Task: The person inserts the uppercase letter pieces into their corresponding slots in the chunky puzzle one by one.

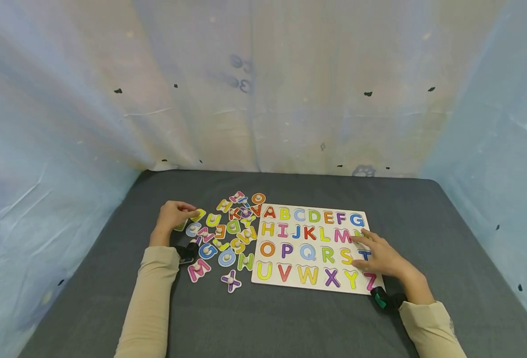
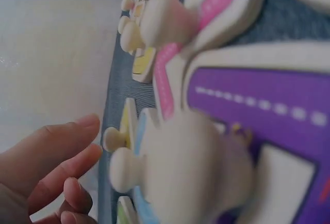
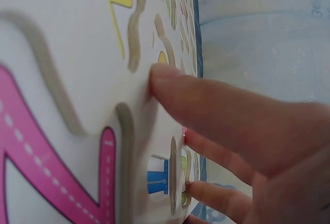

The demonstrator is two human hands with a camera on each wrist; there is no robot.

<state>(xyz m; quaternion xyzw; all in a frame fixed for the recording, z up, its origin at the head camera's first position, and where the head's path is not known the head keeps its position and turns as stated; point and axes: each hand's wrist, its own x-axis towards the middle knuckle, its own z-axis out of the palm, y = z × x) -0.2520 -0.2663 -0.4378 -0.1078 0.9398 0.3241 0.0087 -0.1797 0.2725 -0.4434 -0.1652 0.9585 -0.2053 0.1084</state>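
Note:
In the head view, my left hand (image 1: 172, 218) is at the left edge of the loose letter pieces, its fingertips by a yellow piece (image 1: 198, 215). The left wrist view shows the thumb and fingers of this hand (image 2: 49, 167) just short of the wooden knob on a yellow piece (image 2: 125, 123), with a small gap. My right hand (image 1: 381, 256) lies over the right side of the wooden alphabet board (image 1: 274, 276), fingers spread. Seen from the right wrist, the thumb of that hand (image 3: 258, 136) touches the board's surface (image 3: 67, 2) near the blue T slot.
Knobbed letters lie in a cluster left of the board, including a pink M (image 1: 199, 270), a purple X (image 1: 231, 281) and an orange O (image 1: 258, 199). Dark cloth (image 1: 263, 323) covers the table. A pale curtain (image 1: 290, 99) hangs behind and at both sides.

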